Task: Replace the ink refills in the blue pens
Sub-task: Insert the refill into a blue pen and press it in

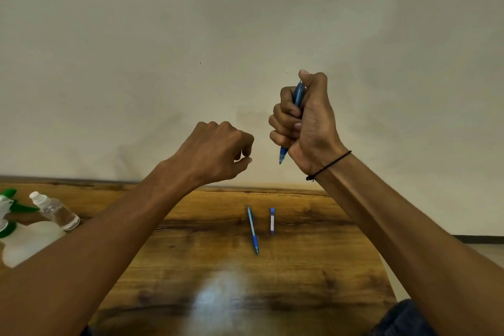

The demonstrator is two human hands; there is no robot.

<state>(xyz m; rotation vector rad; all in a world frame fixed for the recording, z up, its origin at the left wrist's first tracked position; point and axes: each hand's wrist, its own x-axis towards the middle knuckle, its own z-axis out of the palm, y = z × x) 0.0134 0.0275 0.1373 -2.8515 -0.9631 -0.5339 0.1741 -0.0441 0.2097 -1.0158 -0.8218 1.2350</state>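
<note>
My right hand (305, 123) is raised above the table and grips a blue pen (297, 95) in a fist, tip pointing down, thumb on its top end. My left hand (218, 150) hangs just left of it with fingers curled; thumb and forefinger nearly meet, and I see nothing between them. A second blue pen (253, 230) lies on the wooden table (207, 254), tip toward me. To its right lies a small blue and white refill packet (272, 221).
At the table's left edge stand a small clear bottle (56, 211) lying tilted and white spray bottles with green triggers (24, 237). A plain wall rises behind the table. The table's right edge drops to the floor at the right.
</note>
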